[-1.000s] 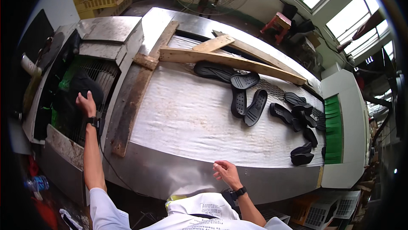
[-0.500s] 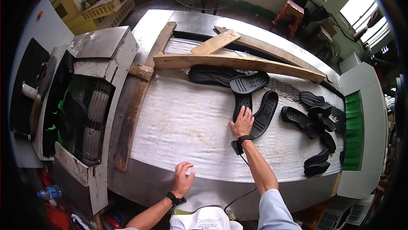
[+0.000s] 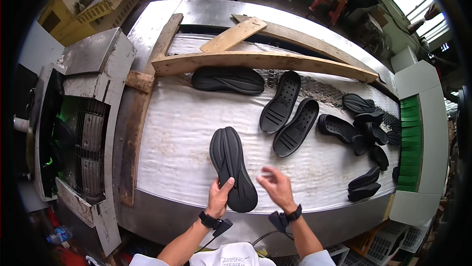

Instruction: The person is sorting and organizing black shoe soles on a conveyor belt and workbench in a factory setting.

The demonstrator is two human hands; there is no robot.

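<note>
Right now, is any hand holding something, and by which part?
The left hand holds a black shoe sole by its near end. The right hand holds nothing.

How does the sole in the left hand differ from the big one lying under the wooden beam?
The held sole is gripped by the left hand at its near end and points away from the person; the beam sole lies crosswise on the white belt, untouched. The held sole shows lengthwise grooves; the beam sole shows wavy ridges. Both are black and of similar size.
</note>
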